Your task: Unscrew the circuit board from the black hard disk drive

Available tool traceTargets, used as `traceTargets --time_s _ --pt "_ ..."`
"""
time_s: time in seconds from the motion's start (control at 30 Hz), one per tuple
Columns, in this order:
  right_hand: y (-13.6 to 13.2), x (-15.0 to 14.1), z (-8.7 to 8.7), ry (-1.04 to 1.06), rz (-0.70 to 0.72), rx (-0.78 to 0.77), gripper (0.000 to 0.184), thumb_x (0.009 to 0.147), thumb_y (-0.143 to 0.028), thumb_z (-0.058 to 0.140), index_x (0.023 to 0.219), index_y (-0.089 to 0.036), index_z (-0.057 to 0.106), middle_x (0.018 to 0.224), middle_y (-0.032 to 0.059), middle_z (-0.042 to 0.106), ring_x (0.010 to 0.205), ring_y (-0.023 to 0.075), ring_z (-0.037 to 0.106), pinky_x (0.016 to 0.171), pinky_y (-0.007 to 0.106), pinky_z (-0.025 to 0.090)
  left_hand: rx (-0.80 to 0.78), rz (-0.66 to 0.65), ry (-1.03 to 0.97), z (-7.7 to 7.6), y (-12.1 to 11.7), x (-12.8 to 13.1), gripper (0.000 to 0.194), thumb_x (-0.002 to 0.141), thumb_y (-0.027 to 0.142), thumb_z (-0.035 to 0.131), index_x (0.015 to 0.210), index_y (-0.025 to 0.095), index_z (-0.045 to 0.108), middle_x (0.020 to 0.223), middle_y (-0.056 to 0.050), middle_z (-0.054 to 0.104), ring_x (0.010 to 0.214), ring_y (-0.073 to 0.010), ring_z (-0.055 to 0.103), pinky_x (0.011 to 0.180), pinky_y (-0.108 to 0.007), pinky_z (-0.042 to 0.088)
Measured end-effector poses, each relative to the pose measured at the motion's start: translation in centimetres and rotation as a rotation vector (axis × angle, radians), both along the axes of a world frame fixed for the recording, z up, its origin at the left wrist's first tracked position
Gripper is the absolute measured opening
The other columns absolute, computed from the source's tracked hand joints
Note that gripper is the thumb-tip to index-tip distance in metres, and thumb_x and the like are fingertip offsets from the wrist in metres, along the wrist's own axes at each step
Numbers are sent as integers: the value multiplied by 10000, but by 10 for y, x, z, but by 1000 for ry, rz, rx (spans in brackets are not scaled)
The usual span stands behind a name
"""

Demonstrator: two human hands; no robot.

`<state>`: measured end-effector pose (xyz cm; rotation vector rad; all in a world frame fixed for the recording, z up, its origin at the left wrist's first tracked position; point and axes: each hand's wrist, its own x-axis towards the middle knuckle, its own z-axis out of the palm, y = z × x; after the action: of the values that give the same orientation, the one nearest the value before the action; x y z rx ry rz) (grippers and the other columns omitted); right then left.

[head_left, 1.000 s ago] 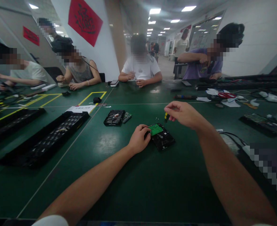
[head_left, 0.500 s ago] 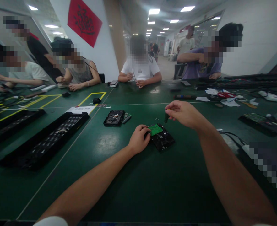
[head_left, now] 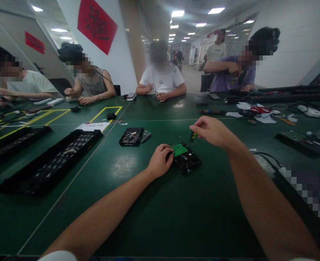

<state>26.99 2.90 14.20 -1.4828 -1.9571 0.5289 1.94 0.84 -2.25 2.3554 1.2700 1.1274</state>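
Head view shows us both of our hands out over a green worktop [head_left: 154,221], at work on a black hard drive [head_left: 188,165] that lies flat in front of us, a green board [head_left: 179,149] set in its far left part. Our left hand [head_left: 160,161] is curled, thumb and fingers clamped on the drive's left edge, with a small dark gap left inside the curl. Our right hand [head_left: 209,131] is pinched together above the far right side of the drive, thumb and fingers closed on a screwdriver [head_left: 194,135] with a dark and yellow handle; its shaft points down by the drive's far edge, too dim for us to tell whether the tip touches. Just beyond the drive we see a few tiny screws [head_left: 180,137] loose on the worktop. To the left sits a second black drive [head_left: 127,137] with small light pieces on top, and beside it a small circuit board [head_left: 146,136] lies tilted. Farther left, a long black tray [head_left: 94,134] runs slantwise; along its floor we make out pale patches and small light bits, too dark to name. Another black tray [head_left: 47,129] lies to its left, its contents unclear to us. A white paper sheet [head_left: 97,126] lies at the first tray's far end.
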Motion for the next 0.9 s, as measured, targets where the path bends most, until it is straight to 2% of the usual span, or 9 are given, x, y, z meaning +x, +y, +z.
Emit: traceTargets --time_s 0.13,0.23,0.37,0.47,0.6,0.9 --pt "-1 -1 2 -56 -38 17 334 892 -539 745 820 -221 668 757 49 736 702 212 670 616 301 468 -2 4 3 2 -1 0 224 953 179 619 1155 223 705 1221 -118 628 1194 -272 631 1071 -484 554" --pt "-3 -2 3 -13 2 16 272 910 -471 735 842 -214 679 806 50 749 687 196 674 610 294 475 -5 5 5 4 -3 0 224 955 179 617 1158 216 703 1219 -122 628 1197 -274 628 1074 -486 550" --pt "-3 -2 3 52 94 -15 144 946 -332 679 985 -206 735 840 41 757 659 172 682 610 279 500 -3 4 0 5 -3 1 218 958 180 614 1152 215 707 1220 -122 629 1194 -272 630 1072 -485 553" --pt "-1 -2 0 67 164 -18 195 973 -270 622 1097 -209 759 857 42 763 691 179 700 654 289 534 -2 2 1 3 -2 1 228 948 175 623 1154 226 706 1212 -112 631 1190 -269 635 1075 -483 553" --pt "2 -1 -3 40 190 -17 290 998 -211 553 1205 -209 757 841 48 757 731 192 708 677 297 547 0 1 -2 2 -1 0 218 948 175 622 1145 215 708 1214 -116 632 1185 -268 636 1074 -476 552" --pt "-1 -8 1 85 138 -100 239 1023 -220 528 1144 -172 728 743 44 733 660 175 696 631 270 537 -11 5 -5 3 -3 1 210 956 183 616 1144 208 704 1218 -119 629 1188 -268 631 1080 -470 545"
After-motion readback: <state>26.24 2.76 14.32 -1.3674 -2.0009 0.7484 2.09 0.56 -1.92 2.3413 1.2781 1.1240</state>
